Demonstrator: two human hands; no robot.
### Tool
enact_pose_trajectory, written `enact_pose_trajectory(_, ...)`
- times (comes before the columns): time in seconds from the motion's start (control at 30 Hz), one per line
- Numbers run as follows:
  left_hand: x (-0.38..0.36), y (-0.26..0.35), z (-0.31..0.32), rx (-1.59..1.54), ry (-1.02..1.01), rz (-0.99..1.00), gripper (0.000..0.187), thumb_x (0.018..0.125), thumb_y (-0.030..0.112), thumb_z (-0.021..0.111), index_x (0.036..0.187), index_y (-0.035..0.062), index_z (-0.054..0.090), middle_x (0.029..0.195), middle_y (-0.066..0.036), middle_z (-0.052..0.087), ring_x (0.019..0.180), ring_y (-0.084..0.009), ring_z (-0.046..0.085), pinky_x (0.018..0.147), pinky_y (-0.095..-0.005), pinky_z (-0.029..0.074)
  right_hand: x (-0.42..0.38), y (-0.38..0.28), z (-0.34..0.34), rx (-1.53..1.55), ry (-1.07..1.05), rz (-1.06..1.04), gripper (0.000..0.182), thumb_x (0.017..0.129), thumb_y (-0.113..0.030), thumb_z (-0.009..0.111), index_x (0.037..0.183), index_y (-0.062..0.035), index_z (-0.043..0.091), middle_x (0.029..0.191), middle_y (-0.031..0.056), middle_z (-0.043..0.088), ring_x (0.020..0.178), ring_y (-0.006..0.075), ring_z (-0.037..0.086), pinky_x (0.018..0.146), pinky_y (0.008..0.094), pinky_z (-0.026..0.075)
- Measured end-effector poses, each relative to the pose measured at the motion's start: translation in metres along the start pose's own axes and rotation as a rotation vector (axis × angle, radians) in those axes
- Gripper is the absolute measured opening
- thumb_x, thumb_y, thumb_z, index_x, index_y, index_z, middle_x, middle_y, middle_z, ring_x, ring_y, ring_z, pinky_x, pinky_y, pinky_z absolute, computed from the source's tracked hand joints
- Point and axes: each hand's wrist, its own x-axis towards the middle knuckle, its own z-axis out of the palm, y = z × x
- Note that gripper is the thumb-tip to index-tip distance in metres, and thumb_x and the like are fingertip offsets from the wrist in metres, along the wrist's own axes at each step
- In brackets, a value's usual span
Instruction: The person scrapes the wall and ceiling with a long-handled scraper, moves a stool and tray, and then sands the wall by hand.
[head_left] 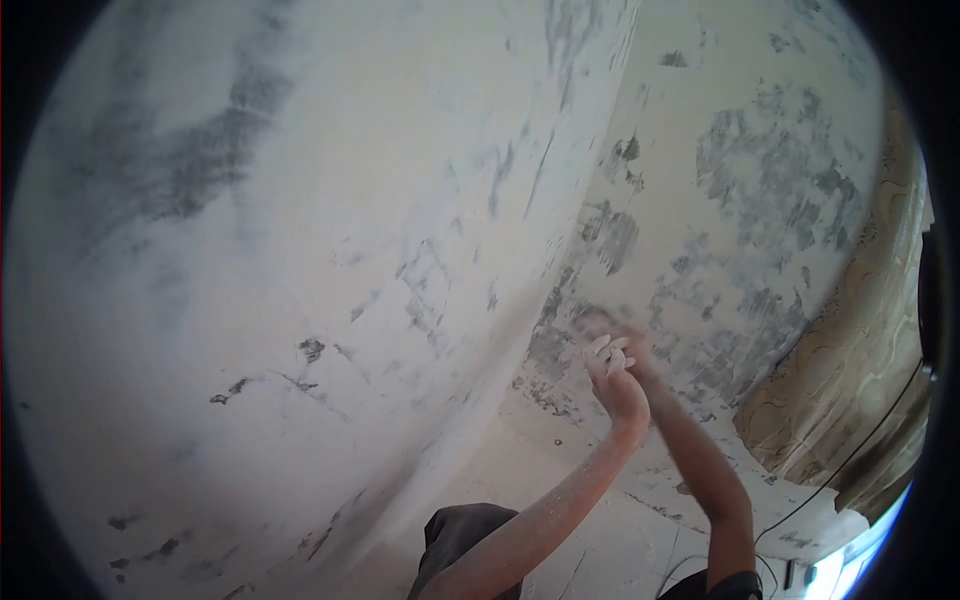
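Note:
My left hand (611,362) is raised at the corner side of the patchy wall (780,170), its fingers bent and coated in white dust. Whatever those fingers close on is hidden from me. Just beyond it, my right hand (596,321) is at the dark scraped patches low on this wall, smeared by motion. The two hands overlap in this view, the left one nearer to me. White powder also speckles my left forearm.
A second wall (330,210), whitish with grey patches, fills the left side and meets the first at a corner. A patterned curtain (830,390) hangs at the right. A thin dark cable (850,455) runs past it to the pale, dusty floor (600,540).

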Motion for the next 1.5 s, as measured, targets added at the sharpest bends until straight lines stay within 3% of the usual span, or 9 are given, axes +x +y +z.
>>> enact_pose_trajectory(0.27, 0.002, -0.001, -0.001, 0.121, 0.091, 0.125, 0.029, 0.092, 0.013, 0.046, 0.115, -0.004, 0.049, 0.113, -0.014, 0.053, 0.106, -0.023, 0.047, 0.099, -0.0344, 0.034, 0.043, 0.083, -0.048, 0.048, 0.621, 0.354, 0.034, 0.076, 0.012, 0.056, 0.1, -0.0079, 0.069, 0.115, 0.0058, 0.069, 0.119, 0.0234, 0.06, 0.105, 0.0365, 0.047)
enact_pose_trajectory(0.53, -0.002, 0.006, 0.008, 0.292, 0.042, 0.334, 0.029, 0.094, 0.013, 0.046, 0.118, -0.0033, 0.049, 0.114, -0.016, 0.053, 0.105, -0.0233, 0.049, 0.097, -0.0353, 0.036, 0.027, -0.011, 0.102, 0.215, 0.378, 0.189, 0.046, 0.084, -0.001, 0.057, 0.128, -0.0134, 0.056, 0.13, 0.0039, 0.061, 0.131, 0.0185, 0.048, 0.1, 0.0364, 0.05)
enact_pose_trajectory(0.63, 0.0, 0.006, 0.002, 0.372, 0.042, 0.399, 0.029, 0.094, 0.011, 0.045, 0.119, -0.0029, 0.049, 0.113, -0.016, 0.054, 0.105, -0.0235, 0.05, 0.097, -0.0352, 0.037, -0.001, -0.086, 0.204, 0.804, 0.172, 0.398, 0.034, 0.087, -0.012, 0.057, 0.121, -0.0142, 0.064, 0.134, 0.0054, 0.058, 0.128, 0.0218, 0.05, 0.111, 0.0362, 0.037)
enact_pose_trajectory(0.73, 0.003, 0.004, -0.005, 0.384, -0.012, 0.334, 0.029, 0.094, 0.009, 0.045, 0.12, -0.0024, 0.049, 0.113, -0.016, 0.054, 0.105, -0.0236, 0.051, 0.097, -0.0348, 0.036, -0.029, -0.136, 0.235, 0.024, 0.059, 0.027, 0.034, 0.091, -0.018, 0.055, 0.124, -0.016, 0.062, 0.139, 0.0036, 0.053, 0.136, 0.0181, 0.039, 0.113, 0.0363, 0.032)
enact_pose_trajectory(0.93, 0.017, -0.004, -0.013, 0.398, -0.022, 0.311, 0.037, 0.094, 0.017, 0.05, 0.12, -0.0089, 0.05, 0.115, -0.026, 0.057, 0.11, -0.0378, 0.053, 0.097, -0.0427, 0.037, -0.077, -0.181, 0.279, 0.504, -0.225, 0.172, 0.036, 0.09, -0.012, 0.054, 0.125, -0.0158, 0.06, 0.141, 0.0021, 0.051, 0.135, 0.016, 0.039, 0.111, 0.0372, 0.034)
enact_pose_trajectory(1.23, 0.035, -0.032, -0.032, 0.429, 0.029, 0.101, 0.034, 0.092, 0.011, 0.049, 0.124, -0.0001, 0.048, 0.12, -0.011, 0.051, 0.114, -0.0228, 0.047, 0.101, -0.0351, 0.034, -0.084, -0.071, 0.158, 1.796, 0.012, 0.76, 0.04, 0.085, -0.008, 0.057, 0.123, -0.0149, 0.06, 0.142, 0.0024, 0.052, 0.131, 0.0173, 0.045, 0.109, 0.0387, 0.037)
enact_pose_trajectory(1.27, 0.039, -0.036, -0.036, 0.436, 0.014, 0.097, 0.034, 0.092, 0.011, 0.049, 0.124, -0.0001, 0.048, 0.12, -0.011, 0.051, 0.114, -0.0228, 0.047, 0.101, -0.0351, 0.034, -0.088, -0.052, 0.14, 1.795, 0.029, 0.771, 0.04, 0.085, -0.008, 0.057, 0.123, -0.0149, 0.06, 0.142, 0.0024, 0.052, 0.131, 0.0173, 0.045, 0.109, 0.0387, 0.037)
enact_pose_trajectory(1.33, 0.049, -0.039, -0.042, 0.421, 0.089, -0.019, 0.044, 0.091, 0.012, 0.05, 0.13, -0.0061, 0.043, 0.131, -0.018, 0.046, 0.122, -0.0294, 0.044, 0.105, -0.0376, 0.032, -0.089, -0.001, 0.095, 0.335, 0.219, 0.056, 0.034, 0.08, -0.005, 0.062, 0.114, -0.0088, 0.061, 0.137, 0.005, 0.054, 0.131, 0.0212, 0.047, 0.108, 0.0371, 0.041)
enact_pose_trajectory(1.5, 0.071, -0.057, -0.068, 0.29, 0.018, -0.154, 0.045, 0.088, 0.008, 0.049, 0.132, -0.0038, 0.042, 0.132, -0.016, 0.044, 0.125, -0.0261, 0.041, 0.106, -0.037, 0.03, -0.088, 0.033, 0.031, 0.247, 0.425, 0.349, 0.038, 0.065, 0.006, 0.064, 0.1, -0.0095, 0.063, 0.126, 0.0037, 0.063, 0.123, 0.0203, 0.056, 0.103, 0.0372, 0.046)
